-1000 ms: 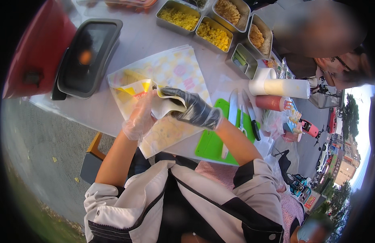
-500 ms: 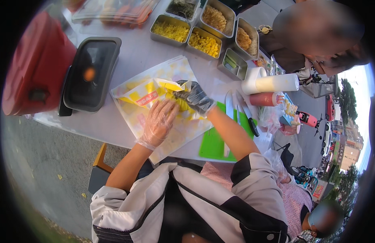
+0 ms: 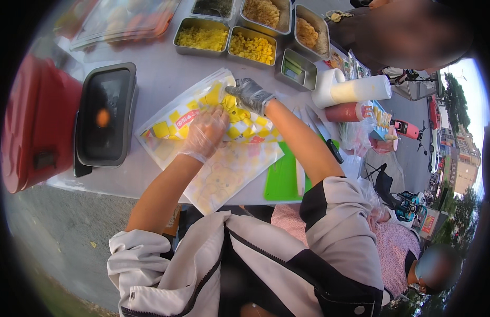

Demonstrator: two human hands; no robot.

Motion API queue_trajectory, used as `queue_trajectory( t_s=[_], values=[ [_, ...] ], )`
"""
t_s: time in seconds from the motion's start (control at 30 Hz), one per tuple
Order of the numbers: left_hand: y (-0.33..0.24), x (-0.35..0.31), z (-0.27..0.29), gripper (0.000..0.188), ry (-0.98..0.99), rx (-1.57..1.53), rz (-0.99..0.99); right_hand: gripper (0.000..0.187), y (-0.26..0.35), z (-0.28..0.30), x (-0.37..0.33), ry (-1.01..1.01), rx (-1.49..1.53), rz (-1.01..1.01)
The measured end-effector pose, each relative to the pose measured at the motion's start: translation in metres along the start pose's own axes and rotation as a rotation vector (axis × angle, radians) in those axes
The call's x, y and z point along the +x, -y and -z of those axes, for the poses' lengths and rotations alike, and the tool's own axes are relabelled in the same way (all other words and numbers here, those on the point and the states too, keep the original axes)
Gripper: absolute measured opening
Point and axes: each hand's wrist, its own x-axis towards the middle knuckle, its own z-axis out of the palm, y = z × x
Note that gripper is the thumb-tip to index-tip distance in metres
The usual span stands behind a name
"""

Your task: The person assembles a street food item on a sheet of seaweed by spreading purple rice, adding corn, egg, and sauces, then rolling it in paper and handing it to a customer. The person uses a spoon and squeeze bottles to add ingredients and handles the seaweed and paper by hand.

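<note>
A sheet of patterned yellow-and-white wrapping paper [image 3: 253,124] lies folded over on the table, with a red label and a cartoon print. My left hand [image 3: 207,131], in a clear plastic glove, is closed with its fingers bent against the fold. Farther up, my right hand [image 3: 250,96], in a dark glove, pinches the paper's far edge. Whatever the fold may cover is hidden. More thin paper [image 3: 213,182] spreads beneath, toward me. Right of it, a green cutting board [image 3: 281,178] carries knives, one with a black handle [image 3: 334,151].
Metal tins of yellow corn [image 3: 252,48] and other fillings line the far side. A dark lidded box [image 3: 106,116] and a red container [image 3: 39,124] stand left. White bottles [image 3: 361,91] and a red sauce bottle [image 3: 344,112] lie right. One person is across the table, another beside me.
The raised yellow flap now lies flatter across the sheet. My right hand has moved slightly up along its edge, and my left hand still presses on the paper. The whole view has shifted.
</note>
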Motion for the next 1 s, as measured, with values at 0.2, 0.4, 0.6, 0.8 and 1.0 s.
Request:
queue_trajectory(
  t_s=[0.2,0.4,0.6,0.8,1.0],
  values=[
    [-0.002,0.004,0.004,0.055,0.118,0.009,0.056,0.044,0.012,-0.010,-0.001,-0.434,-0.627,0.139],
    [-0.004,-0.001,0.002,0.054,0.099,0.031,0.030,0.055,0.027,-0.007,-0.007,-0.407,-0.730,-0.068],
    [-0.025,-0.007,0.009,0.055,0.187,0.141,0.063,0.059,0.012,-0.003,0.005,-0.418,-0.806,-0.084],
    [-0.009,-0.008,-0.003,0.066,-0.005,0.040,-0.117,0.070,0.019,-0.002,0.006,-0.391,-0.807,-0.106],
    [-0.017,-0.017,0.005,0.055,0.277,0.016,0.003,0.068,0.020,-0.002,0.005,-0.391,-0.828,-0.107]
  ],
)
